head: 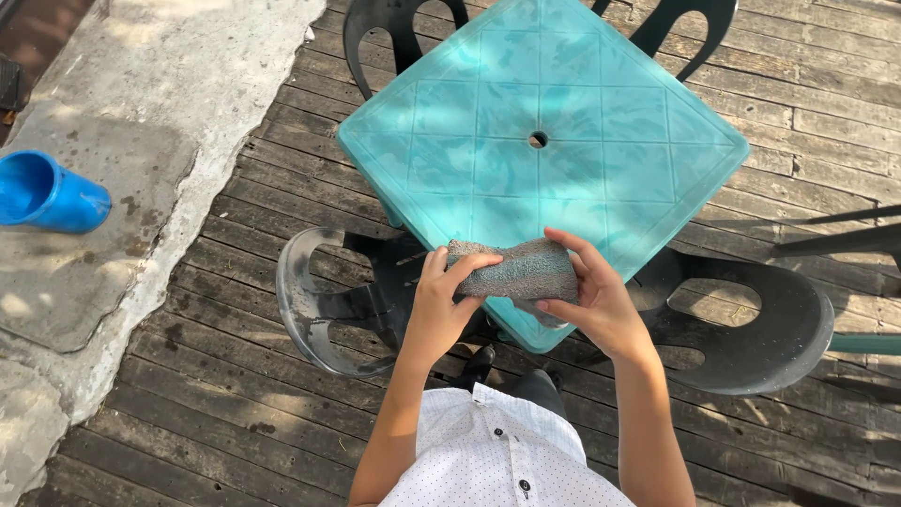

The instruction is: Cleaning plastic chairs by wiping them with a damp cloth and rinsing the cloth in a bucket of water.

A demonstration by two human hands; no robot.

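Two hands meet on one grey-green cloth (511, 272), held in the air just over the near corner of the turquoise plastic table (601, 122): the left hand (439, 305) grips its left end with the thumb laid across the top, and the right hand (589, 296) is wrapped around its right end, fingers curled over the far edge. Both are clamped on the cloth, which looks folded or bunched into a thick pad. By my reading the step in hand is gathering or folding the cloth between the hands, and a next move would call for keeping the pad compact in one firm grip while it comes down flat onto the tabletop. Counting what stands about: one table, with one small round hole (538, 139) at its middle; four dark plastic chairs, of which two near ones (314, 300) (751, 329) flank the corner and two far ones (399, 28) (690, 23) show only their backs; one blue bucket (47, 192) lying on the concrete (141, 113) well apart, beside the wooden decking (216, 394).
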